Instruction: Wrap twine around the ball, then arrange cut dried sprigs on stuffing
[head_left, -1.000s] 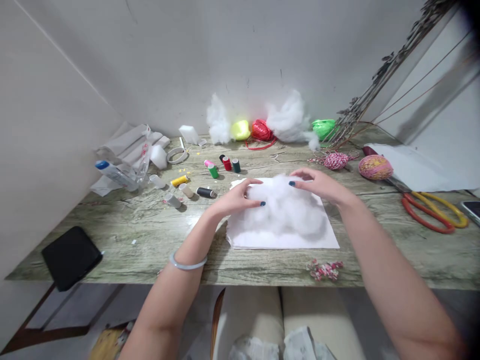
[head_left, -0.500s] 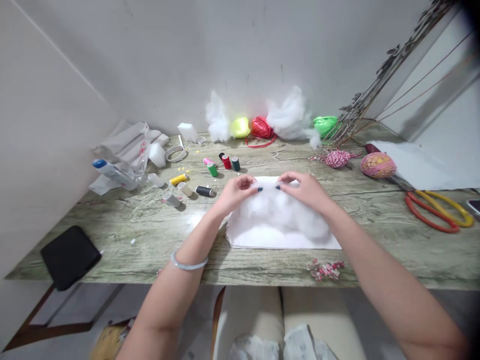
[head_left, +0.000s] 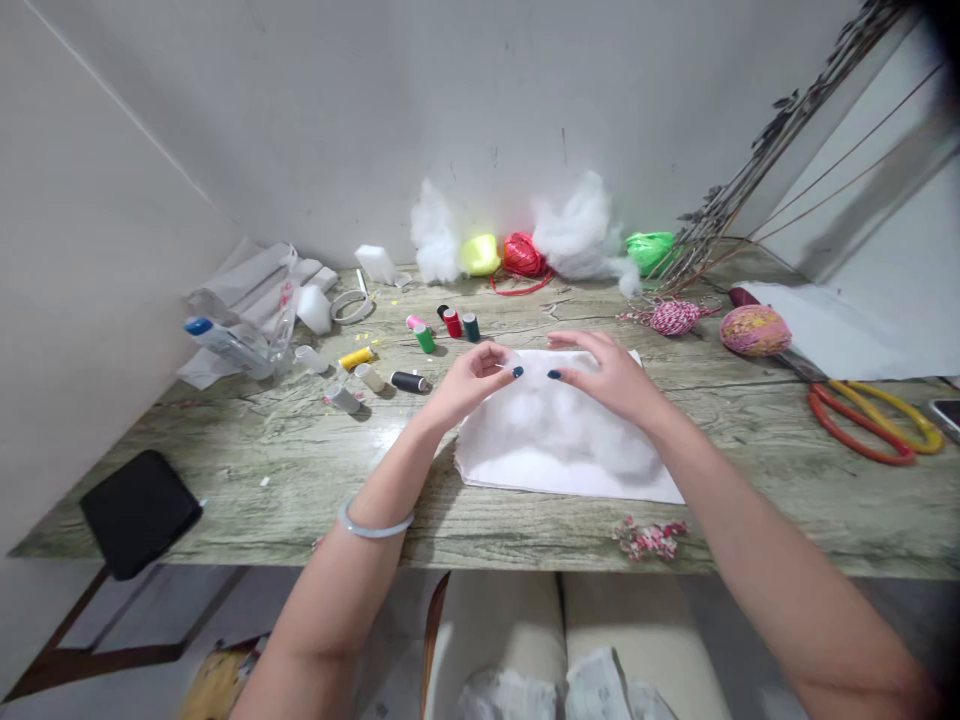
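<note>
- Here, the wood-grain tabletop (head_left: 262,440) stretches out under both hands and well past them on either side.
- A white sheet (head_left: 525,475) lies flat on it, directly beneath the hands, its near edge towards the person's wrists.
- White stuffing (head_left: 570,430) is heaped on the sheet, under the right palm and just right of the left fingertips.
- The right hand (head_left: 611,378) rests on the far side of the stuffing, fingers stretched over it and thumb pointing towards the other hand; whether it grips any of it I cannot tell.
- The left hand (head_left: 469,385) is curled, thumb pressed to fingertips, pinching a wisp at the stuffing's far left edge; the two thumbs are just apart.
- Red and yellow scissors (head_left: 870,425) lie well to the right of the right hand.
- A blue-capped bottle (head_left: 225,345) lies well left of the left hand; its label is too small to read.
- A clear plastic bag (head_left: 281,300) beside the bottle bears red marks, not legible.
- Thread spools (head_left: 424,340) stand and lie just beyond the left hand.
</note>
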